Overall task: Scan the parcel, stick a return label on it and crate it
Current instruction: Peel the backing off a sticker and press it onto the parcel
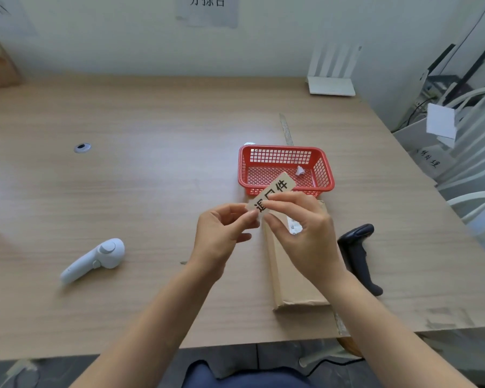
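Note:
Both hands hold a beige return label (277, 191) with black printed characters in the air above the table. My left hand (221, 236) pinches its near-left corner. My right hand (303, 228) grips it from the right side, fingers on its front. Under my right hand lies the parcel (289, 278), a flat brown cardboard box with a white strip on its top. A black barcode scanner (359, 253) lies just right of the parcel. Behind the label stands a red mesh basket (326, 175) holding a small crumpled white scrap (300, 171).
A white handheld controller (95, 260) lies on the wooden table (151, 191) to the left. A white router (332, 77) stands at the back right. White crates and a chair sit beyond the table's right edge. The front edge is close to my body.

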Demonstrator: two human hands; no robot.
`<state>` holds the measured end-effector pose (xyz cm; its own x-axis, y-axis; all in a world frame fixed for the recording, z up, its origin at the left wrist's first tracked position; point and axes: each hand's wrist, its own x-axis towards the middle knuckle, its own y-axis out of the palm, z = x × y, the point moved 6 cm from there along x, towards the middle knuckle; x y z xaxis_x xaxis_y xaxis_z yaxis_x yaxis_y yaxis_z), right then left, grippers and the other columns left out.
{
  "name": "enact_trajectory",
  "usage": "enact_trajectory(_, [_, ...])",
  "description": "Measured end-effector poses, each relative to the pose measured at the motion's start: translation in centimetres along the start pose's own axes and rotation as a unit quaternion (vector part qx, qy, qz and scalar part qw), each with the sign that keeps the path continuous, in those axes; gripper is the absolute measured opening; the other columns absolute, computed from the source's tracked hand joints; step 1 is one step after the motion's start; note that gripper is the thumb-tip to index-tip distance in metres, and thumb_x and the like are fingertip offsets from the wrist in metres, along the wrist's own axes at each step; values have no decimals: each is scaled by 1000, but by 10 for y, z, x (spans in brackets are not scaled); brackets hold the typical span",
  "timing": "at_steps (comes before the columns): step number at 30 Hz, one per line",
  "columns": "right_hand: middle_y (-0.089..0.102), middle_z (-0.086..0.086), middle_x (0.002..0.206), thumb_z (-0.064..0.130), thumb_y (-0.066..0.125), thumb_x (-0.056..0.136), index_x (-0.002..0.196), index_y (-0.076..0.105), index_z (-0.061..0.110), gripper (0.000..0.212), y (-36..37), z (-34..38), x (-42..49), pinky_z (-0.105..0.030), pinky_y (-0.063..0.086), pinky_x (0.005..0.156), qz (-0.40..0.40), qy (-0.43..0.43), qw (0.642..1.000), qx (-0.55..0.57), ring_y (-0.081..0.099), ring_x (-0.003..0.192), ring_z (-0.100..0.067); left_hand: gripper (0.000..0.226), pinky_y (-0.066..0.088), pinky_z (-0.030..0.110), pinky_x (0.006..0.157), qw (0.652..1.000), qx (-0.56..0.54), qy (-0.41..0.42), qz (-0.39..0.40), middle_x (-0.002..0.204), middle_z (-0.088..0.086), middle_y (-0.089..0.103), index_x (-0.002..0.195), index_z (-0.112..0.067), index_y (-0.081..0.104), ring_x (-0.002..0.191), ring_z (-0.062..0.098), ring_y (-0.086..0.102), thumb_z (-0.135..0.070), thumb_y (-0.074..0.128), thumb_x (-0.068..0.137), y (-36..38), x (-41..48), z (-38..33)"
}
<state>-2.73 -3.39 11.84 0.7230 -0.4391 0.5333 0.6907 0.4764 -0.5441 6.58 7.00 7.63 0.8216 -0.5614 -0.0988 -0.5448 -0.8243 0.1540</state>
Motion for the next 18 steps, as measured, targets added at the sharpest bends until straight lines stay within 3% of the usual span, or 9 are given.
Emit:
enact_trajectory(5, [72,-1,91,31,64,78,90,75,17,22,-9,10,-1,-18,44,75,-54,-24,998,-35,58,85,-25,13,51,13,53,999,7,31,44,60,-14,73,75,-25,68,63,3,70,-12,66,79,17,-15,-17])
enact_trajectory(11, [72,1,90,25,64,79,92,74,15,19,-21,14,-1,-19,46,78,-71,-30,997,1,60,86,-22,17,55,14,62,996,3,44,74,68,-12,75,85,-22,70,70,5,71,-9,58,84,29,-20,-24])
enact_trajectory(18, [73,-1,89,25,62,80,95,73,13,22,-30,13,-3,-21,48,77,-81,-45,996,-9,62,86,-23,21,57,15,61,995,-7,44,84,64,-12,74,82,-21,68,70,4,72,-9,52,89,37,-23,-28])
